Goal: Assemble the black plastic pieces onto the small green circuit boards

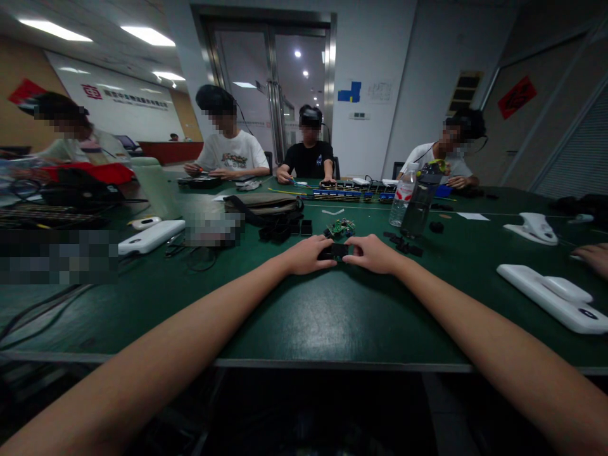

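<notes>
Both my hands meet over the green table, around a small black part. My left hand has its fingers and thumb closed on the part's left end. At the other end, my right hand curls thumb and fingers on the part's right edge. Just beyond them lies a pile of small green circuit boards. Black square housings sit to the left of the pile, and flat black pieces lie to the right of my right hand.
A clear bottle and a dark bottle stand behind the black pieces. White devices lie at right, near another person's hand. A bag, a white power bank and cables are at left. Several people sit across.
</notes>
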Available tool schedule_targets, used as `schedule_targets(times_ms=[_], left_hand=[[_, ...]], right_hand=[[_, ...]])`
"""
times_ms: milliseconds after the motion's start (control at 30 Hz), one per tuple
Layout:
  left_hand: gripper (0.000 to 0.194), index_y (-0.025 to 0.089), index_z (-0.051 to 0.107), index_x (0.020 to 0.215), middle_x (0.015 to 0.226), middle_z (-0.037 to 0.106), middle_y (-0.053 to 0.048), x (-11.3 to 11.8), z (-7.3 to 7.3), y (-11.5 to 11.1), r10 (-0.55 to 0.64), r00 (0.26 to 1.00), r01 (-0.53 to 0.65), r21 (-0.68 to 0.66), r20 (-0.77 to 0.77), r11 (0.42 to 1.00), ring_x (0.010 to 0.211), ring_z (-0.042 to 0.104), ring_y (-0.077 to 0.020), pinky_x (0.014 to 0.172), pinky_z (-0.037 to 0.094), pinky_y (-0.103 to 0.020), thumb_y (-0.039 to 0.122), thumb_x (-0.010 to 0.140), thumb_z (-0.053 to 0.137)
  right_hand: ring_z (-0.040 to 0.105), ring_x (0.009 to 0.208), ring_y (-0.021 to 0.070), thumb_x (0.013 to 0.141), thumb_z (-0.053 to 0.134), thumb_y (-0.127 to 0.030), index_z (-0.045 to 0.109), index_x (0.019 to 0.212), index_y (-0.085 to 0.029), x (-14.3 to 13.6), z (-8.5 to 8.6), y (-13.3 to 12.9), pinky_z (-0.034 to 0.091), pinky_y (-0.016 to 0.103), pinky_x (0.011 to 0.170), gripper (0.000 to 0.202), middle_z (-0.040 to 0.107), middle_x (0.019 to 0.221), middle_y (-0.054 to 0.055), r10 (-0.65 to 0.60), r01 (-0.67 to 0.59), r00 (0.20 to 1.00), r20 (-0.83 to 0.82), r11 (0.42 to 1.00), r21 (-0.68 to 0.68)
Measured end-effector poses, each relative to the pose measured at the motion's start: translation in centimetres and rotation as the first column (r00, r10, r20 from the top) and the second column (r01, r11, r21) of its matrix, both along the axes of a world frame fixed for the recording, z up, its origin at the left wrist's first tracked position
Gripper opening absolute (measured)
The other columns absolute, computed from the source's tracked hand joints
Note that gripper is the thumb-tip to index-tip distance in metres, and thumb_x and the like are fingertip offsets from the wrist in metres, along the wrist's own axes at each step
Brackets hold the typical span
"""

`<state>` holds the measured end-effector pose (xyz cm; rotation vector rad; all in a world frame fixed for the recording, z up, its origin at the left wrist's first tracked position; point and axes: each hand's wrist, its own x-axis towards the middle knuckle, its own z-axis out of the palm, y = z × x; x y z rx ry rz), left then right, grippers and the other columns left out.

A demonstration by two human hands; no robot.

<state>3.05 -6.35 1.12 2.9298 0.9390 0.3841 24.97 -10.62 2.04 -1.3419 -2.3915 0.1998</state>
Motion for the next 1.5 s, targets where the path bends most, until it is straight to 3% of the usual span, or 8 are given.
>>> schedule_targets(times_ms=[633, 900, 1500], left_hand=[[0.03, 0.018, 0.058, 0.109, 0.103, 0.063, -0.01, 0.32, -0.81, 0.28, -0.037, 0.996, 0.037, -0.003, 0.084, 0.999, 0.098, 0.058, -0.0241, 0.088, 0.048, -0.037, 0.04, 0.089, 0.055], [0.032, 0.017, 0.056, 0.109, 0.106, 0.063, -0.011, -0.09, -0.49, 0.41, 0.069, 0.997, -0.07, 0.045, 0.037, 0.997, 0.098, 0.059, -0.025, 0.086, 0.048, -0.037, 0.042, 0.089, 0.054], [0.031, 0.018, 0.056, 0.108, 0.106, 0.062, -0.01, -0.28, -0.37, 0.61, 0.044, 0.999, -0.045, 0.04, 0.031, 0.998, 0.099, 0.059, -0.0241, 0.088, 0.047, -0.036, 0.043, 0.09, 0.053]], right_hand=[[0.057, 0.059, 0.0126, 0.084, 0.067, -0.032, 0.067, 0.098, -0.016, 0.05, -0.21, 0.13, 0.037, 0.024, 0.061, 0.021, 0.066, 0.066, -0.001, -0.008, 0.021, 0.994, -0.107, 0.992, 0.122], [0.06, 0.061, 0.0139, 0.084, 0.068, -0.034, 0.067, 0.1, -0.015, 0.15, -0.34, 0.26, 0.038, 0.024, 0.063, 0.025, 0.067, 0.068, 0.001, -0.022, 0.032, 0.995, -0.093, 0.993, 0.116], [0.061, 0.064, 0.0147, 0.086, 0.065, -0.038, 0.068, 0.101, -0.015, 0.06, 0.02, -0.06, 0.036, 0.024, 0.062, 0.027, 0.069, 0.072, 0.002, -0.04, 0.042, 0.999, -0.021, 0.997, 0.064]])
